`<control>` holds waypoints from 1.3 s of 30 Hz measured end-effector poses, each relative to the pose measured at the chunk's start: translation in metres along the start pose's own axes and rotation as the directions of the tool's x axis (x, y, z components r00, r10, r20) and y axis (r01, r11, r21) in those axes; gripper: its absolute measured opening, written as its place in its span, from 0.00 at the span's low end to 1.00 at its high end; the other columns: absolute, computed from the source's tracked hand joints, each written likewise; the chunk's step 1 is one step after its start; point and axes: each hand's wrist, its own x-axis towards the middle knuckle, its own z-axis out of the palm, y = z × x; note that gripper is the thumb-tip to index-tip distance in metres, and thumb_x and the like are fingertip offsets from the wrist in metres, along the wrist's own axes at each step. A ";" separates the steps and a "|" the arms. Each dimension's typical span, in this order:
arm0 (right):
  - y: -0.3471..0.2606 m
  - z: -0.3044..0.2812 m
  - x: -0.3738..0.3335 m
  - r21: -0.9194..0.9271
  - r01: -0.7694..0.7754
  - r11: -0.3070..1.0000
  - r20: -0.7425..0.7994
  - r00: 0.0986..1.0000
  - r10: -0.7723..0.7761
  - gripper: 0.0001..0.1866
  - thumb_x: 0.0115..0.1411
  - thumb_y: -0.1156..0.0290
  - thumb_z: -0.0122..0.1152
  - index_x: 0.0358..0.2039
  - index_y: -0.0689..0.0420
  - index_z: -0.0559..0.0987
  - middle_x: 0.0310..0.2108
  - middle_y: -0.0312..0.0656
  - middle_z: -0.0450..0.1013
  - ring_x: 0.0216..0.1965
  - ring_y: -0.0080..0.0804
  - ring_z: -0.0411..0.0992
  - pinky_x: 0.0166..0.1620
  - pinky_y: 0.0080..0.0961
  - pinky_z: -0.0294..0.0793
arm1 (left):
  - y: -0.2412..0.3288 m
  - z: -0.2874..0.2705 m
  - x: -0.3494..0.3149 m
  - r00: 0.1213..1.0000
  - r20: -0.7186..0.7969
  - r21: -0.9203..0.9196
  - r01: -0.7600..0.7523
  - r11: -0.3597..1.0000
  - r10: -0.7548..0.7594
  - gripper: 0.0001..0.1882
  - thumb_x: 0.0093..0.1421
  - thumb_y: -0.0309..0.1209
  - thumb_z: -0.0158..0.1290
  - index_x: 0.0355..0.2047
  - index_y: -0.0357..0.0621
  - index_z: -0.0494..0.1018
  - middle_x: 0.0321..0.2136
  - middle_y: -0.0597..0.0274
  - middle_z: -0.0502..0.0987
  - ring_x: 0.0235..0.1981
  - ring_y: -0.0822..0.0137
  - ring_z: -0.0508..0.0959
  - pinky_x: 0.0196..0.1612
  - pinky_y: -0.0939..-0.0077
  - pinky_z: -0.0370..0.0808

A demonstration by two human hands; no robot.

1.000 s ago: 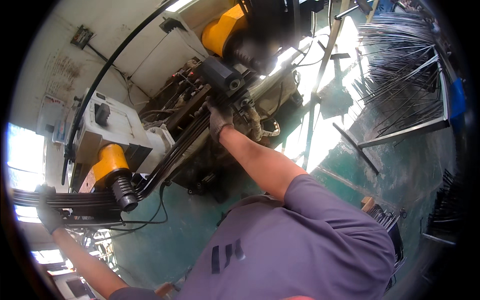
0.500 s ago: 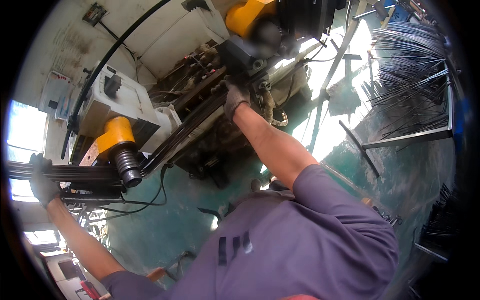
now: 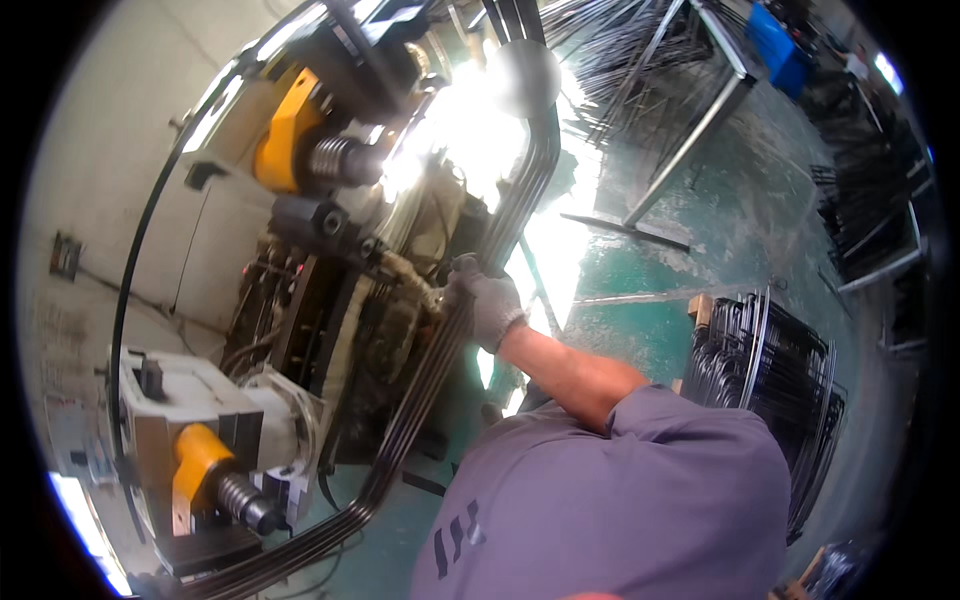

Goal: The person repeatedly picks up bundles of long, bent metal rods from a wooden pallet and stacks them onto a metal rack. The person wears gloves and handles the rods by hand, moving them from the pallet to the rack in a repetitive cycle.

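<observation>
My gloved right hand [image 3: 486, 300] is shut around a bundle of dark bent metal rods [image 3: 415, 410], arm stretched out in front of my grey shirt. The bundle rises past the hand to the top of the picture, curves below it and runs to the lower left. At that end my left hand [image 3: 148, 586] shows only as a dark glove at the rim, gripping the rods. The bundle hangs just in front of a bending machine [image 3: 330, 300] with a yellow roller head [image 3: 285, 140] above and another [image 3: 197, 462] below.
A stack of finished bent rod frames [image 3: 765, 380] stands on the green floor [image 3: 720, 230] at my right. A metal rack [image 3: 700, 110] with more rods and a blue bin [image 3: 775, 40] stand farther back. A white wall [image 3: 130, 170] lies behind the machine.
The bundle has come away from the machine and swung more upright. My right hand has slid along it, nearer to me. My view has turned right, toward the stack of frames.
</observation>
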 end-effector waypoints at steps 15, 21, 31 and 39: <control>-0.418 -0.281 0.072 -0.378 0.572 0.728 -0.325 0.655 -0.683 0.13 0.65 0.62 0.66 0.31 0.58 0.77 0.17 0.34 0.70 0.13 0.25 0.67 0.17 0.27 0.69 | 0.200 0.296 -0.361 0.291 0.845 -0.310 0.950 0.034 -0.448 0.12 0.70 0.34 0.51 0.35 0.38 0.75 0.30 0.57 0.78 0.36 0.59 0.79 0.50 0.58 0.78; -0.565 -0.340 0.099 -0.553 0.573 0.605 -0.273 0.562 -0.781 0.13 0.64 0.62 0.68 0.30 0.56 0.76 0.16 0.32 0.69 0.12 0.23 0.66 0.16 0.25 0.66 | 0.250 0.391 -0.495 -0.108 0.901 -0.012 0.962 -0.273 -0.421 0.09 0.68 0.31 0.49 0.33 0.41 0.75 0.30 0.58 0.79 0.37 0.56 0.79 0.50 0.55 0.77; -0.760 -0.355 0.187 -0.862 0.357 0.360 -0.152 0.495 -0.855 0.16 0.63 0.56 0.67 0.29 0.57 0.81 0.19 0.35 0.75 0.21 0.26 0.72 0.28 0.31 0.71 | 0.356 0.566 -0.672 -0.470 0.785 0.301 0.859 -0.414 -0.404 0.11 0.70 0.32 0.48 0.39 0.36 0.73 0.39 0.50 0.77 0.44 0.53 0.77 0.54 0.47 0.74; -0.865 -0.351 0.293 -0.965 0.262 -0.005 0.135 0.481 -0.866 0.19 0.62 0.50 0.65 0.39 0.54 0.83 0.30 0.47 0.81 0.35 0.49 0.79 0.40 0.39 0.76 | 0.483 0.622 -0.722 -0.753 0.585 0.593 0.651 -0.474 -0.303 0.19 0.74 0.37 0.43 0.56 0.35 0.67 0.54 0.44 0.74 0.56 0.48 0.72 0.60 0.45 0.71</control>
